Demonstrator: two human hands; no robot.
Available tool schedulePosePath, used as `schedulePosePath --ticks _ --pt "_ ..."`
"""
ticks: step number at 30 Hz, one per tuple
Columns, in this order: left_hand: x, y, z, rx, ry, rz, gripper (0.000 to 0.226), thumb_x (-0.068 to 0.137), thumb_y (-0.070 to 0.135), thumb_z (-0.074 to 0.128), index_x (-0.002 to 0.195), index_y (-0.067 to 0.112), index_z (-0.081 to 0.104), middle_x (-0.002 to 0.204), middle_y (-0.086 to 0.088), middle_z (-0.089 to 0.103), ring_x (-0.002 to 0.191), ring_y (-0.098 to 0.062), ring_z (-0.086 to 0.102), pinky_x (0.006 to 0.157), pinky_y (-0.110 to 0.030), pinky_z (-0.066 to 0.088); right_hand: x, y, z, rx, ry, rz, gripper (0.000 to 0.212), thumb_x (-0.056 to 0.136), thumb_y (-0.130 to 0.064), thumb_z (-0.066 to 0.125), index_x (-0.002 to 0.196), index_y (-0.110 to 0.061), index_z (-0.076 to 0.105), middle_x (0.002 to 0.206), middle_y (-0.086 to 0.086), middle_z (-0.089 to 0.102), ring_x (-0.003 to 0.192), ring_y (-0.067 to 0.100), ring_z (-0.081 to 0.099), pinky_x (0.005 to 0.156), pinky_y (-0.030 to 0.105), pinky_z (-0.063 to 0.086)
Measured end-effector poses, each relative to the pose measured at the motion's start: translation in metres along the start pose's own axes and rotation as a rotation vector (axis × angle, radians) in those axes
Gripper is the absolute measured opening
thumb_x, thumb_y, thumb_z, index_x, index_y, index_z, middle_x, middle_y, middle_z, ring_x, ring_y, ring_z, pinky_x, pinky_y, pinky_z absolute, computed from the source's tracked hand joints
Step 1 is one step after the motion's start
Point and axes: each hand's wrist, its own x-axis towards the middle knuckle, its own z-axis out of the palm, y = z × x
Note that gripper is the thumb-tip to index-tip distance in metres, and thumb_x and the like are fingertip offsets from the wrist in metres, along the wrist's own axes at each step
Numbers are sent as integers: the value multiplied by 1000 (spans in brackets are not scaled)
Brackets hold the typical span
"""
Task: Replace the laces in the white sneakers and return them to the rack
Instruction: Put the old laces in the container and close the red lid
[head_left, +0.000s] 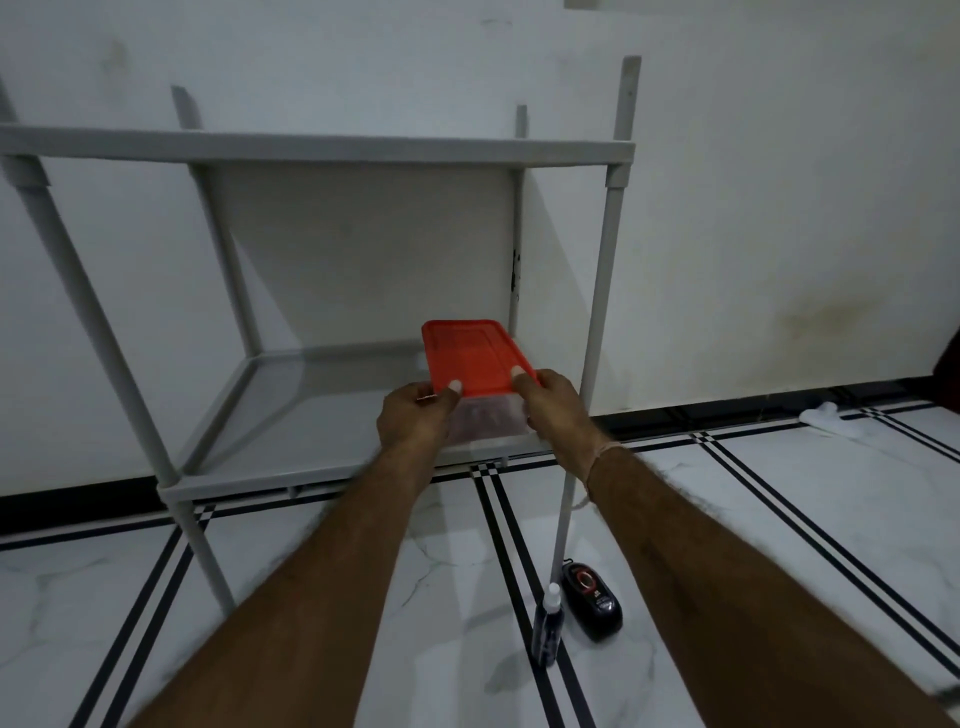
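Observation:
A clear plastic box with a red lid (475, 356) sits at the right end of the grey rack's lower shelf (291, 415). My left hand (415, 418) grips its near left corner, thumb on the lid. My right hand (553, 402) grips the near right corner the same way. The box's contents are dark and blurred behind the clear wall. No white sneakers appear on the rack or floor.
The rack's upper shelf (322, 148) spans above the box, and its right front post (597, 322) stands just beside my right hand. On the tiled floor below stand a small dark spray bottle (549, 626) and a black oval object (592, 600). Something white (823, 415) lies by the far right wall.

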Motion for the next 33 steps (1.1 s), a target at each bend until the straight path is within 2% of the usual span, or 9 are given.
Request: schedulePosePath --ticks 7,13,15,17,22,26,28,31,33 --pt "-1 -14 -8 16 -30 -26 43 84 42 79 110 8 71 106 -17 72 83 -20 67 87 -39 61 -5 3 -1 -65 94 -6 48 100 -50 57 127 -11 59 111 9 69 100 27 68 89 43 58" --pt "-86 -29 -26 162 -1 229 51 87 39 76 130 22 56 121 5 61 103 -14 62 87 -30 54 -95 17 -8 -56 140 -103 48 98 -33 66 141 -19 51 133 -1 59 109 8 61 88 21 53" --pt "-126 -52 -38 202 -58 252 46 86 38 77 126 25 57 118 8 62 102 -10 61 85 -26 52 -136 35 -10 -69 80 -94 45 98 -33 67 139 -21 53 133 -3 60 110 5 62 93 28 56" --pt "-165 -80 -51 267 -131 205 48 85 39 78 126 27 56 119 11 62 102 -7 61 84 -25 51 -175 54 -10 -83 15 -47 44 97 -37 68 137 -24 54 132 -5 61 113 7 64 96 33 57" --pt "-260 -164 -75 412 -361 -16 50 83 42 79 125 30 55 114 8 62 95 -11 63 80 -24 52 -290 119 -18 -242 -227 131 53 92 -41 73 138 -22 54 133 -1 62 114 5 64 85 13 54" --pt "-329 -222 -86 525 -550 -158 54 81 38 82 128 25 58 114 3 65 87 -3 60 71 -8 44 -379 179 -26 -788 -491 288 115 69 -72 78 160 -36 17 162 2 31 143 23 39 112 45 44" --pt "-363 -245 -90 595 -595 -257 54 82 39 80 129 26 58 116 4 65 94 -10 61 76 -12 44 -420 199 -30 -975 -581 392 130 65 -70 82 161 -37 2 168 4 13 149 29 28 115 48 37" --pt "-399 -263 -89 606 -636 -339 53 85 36 78 132 24 57 121 1 65 103 -12 60 86 -20 46 -463 216 -25 -1015 -606 376 120 71 -57 85 162 -32 10 164 4 20 148 27 29 117 42 34" --pt "-414 -268 -86 596 -658 -387 54 86 34 78 134 21 57 123 0 65 104 -12 60 87 -20 44 -475 234 -21 -1001 -509 325 92 80 -43 83 154 -30 31 153 1 36 134 19 45 110 33 42"
